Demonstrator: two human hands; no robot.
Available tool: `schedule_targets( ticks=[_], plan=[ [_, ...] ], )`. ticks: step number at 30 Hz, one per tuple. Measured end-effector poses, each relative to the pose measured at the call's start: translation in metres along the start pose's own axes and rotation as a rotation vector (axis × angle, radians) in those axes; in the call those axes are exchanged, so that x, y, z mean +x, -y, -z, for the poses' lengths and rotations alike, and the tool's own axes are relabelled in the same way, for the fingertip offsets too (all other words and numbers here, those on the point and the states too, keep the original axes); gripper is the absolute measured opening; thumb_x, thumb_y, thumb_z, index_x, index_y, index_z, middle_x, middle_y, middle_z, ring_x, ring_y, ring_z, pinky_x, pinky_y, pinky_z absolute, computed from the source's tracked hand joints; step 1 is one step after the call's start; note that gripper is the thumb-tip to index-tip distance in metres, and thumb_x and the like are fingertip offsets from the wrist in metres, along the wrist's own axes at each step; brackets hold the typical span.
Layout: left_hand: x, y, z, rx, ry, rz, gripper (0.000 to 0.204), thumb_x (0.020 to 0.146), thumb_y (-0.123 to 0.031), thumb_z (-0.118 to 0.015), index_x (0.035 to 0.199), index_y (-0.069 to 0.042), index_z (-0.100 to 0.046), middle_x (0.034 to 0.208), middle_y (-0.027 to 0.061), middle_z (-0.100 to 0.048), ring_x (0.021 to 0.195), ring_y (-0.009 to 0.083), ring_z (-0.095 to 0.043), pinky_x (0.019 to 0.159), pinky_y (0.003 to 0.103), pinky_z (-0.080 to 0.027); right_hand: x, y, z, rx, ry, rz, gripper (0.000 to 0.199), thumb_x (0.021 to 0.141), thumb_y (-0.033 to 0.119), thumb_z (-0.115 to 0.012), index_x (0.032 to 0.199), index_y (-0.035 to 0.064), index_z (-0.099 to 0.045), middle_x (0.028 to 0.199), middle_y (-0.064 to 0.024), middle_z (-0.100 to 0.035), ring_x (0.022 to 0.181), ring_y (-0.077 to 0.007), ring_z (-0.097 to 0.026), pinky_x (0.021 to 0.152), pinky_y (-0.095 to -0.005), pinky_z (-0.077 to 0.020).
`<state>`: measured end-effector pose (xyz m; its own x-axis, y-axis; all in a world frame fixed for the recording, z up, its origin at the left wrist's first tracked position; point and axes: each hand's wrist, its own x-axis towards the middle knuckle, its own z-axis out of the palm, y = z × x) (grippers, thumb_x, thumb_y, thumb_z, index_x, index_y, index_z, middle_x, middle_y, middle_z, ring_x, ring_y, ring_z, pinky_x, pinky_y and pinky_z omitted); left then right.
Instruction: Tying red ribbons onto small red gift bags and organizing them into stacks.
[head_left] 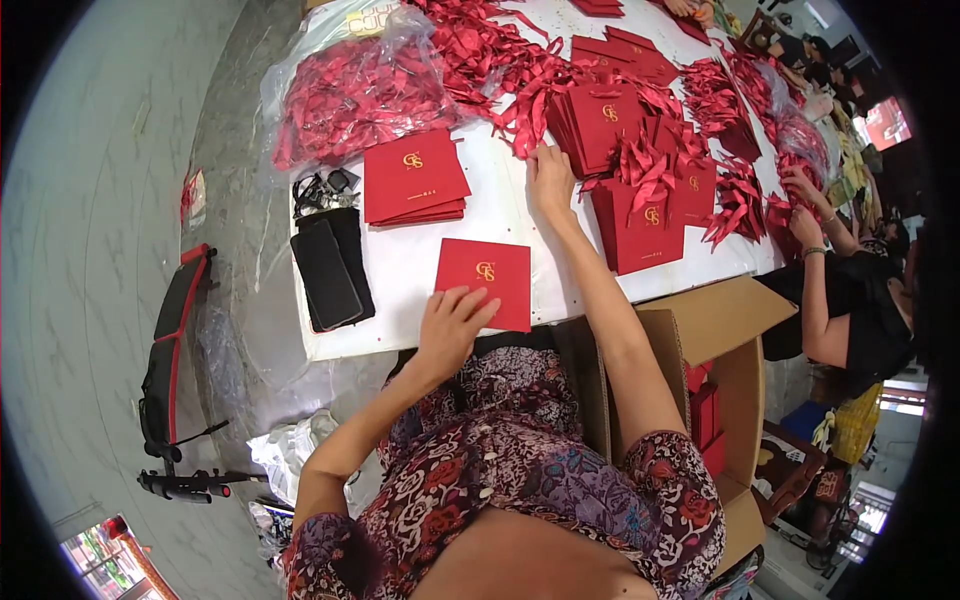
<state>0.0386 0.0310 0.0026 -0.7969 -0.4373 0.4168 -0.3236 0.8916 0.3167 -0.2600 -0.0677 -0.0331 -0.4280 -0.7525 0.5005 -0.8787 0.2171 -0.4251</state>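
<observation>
A flat red paper bag [508,262] with a gold emblem lies at the table's near edge. My left hand [450,330] rests on its lower left corner, fingers stretched out and flat. Farther off, my right hand [551,182] reaches up to the loose end of a heap of red ribbons [527,122]. Its fingers are bent and closed at a ribbon tip, partly hidden by the hand itself. Left of it sits a stack of red bags [415,178]. On the right, several more red bags [640,235] lie with ribbon loops over them.
A clear plastic sack of red ribbons [360,100] stands at the far left. A black phone [328,272] on a dark cloth and some keys [342,180] lie at the table's left edge. An open cardboard box [742,385] is beside my right arm. Another person's hands [806,228] work at right.
</observation>
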Motion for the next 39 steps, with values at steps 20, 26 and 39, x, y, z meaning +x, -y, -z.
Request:
schedule_targets(
  ticks=[20,26,39],
  plan=[
    [0.014,-0.009,-0.012,-0.328,-0.022,0.188,0.037,0.077,0.0,-0.064,0.113,-0.009,-0.067,0.113,0.0076,-0.064,0.106,0.0283,-0.056,0.09,0.042,-0.041,0.017,-0.007,-0.026,0.082,-0.003,0.169,0.039,0.086,0.003,-0.061,0.124,0.0039,-0.061,0.123,-0.0206,-0.061,0.116,-0.0383,-0.057,0.097,-0.0449,-0.0477],
    [0.009,-0.004,-0.014,-0.322,-0.021,0.222,0.034,0.079,-0.001,-0.064,0.111,-0.01,-0.069,0.112,0.008,-0.065,0.104,0.0284,-0.058,0.089,0.042,-0.042,-0.011,0.022,-0.001,0.206,0.099,0.162,0.023,0.084,0.001,-0.06,0.105,0.0038,-0.07,0.105,-0.0147,-0.069,0.096,-0.0344,-0.064,0.083,-0.0439,-0.0508],
    [0.062,0.018,-0.042,-1.417,-0.073,0.946,0.03,0.098,-0.022,-0.063,0.115,0.002,-0.068,0.087,0.0021,-0.07,0.069,0.0061,-0.06,0.062,0.021,-0.05,-0.128,0.077,0.104,0.328,0.124,0.214,0.025,0.082,0.001,-0.067,0.107,0.0046,-0.07,0.093,-0.0104,-0.063,0.081,-0.0322,-0.062,0.073,-0.0415,-0.0489]
  ],
)
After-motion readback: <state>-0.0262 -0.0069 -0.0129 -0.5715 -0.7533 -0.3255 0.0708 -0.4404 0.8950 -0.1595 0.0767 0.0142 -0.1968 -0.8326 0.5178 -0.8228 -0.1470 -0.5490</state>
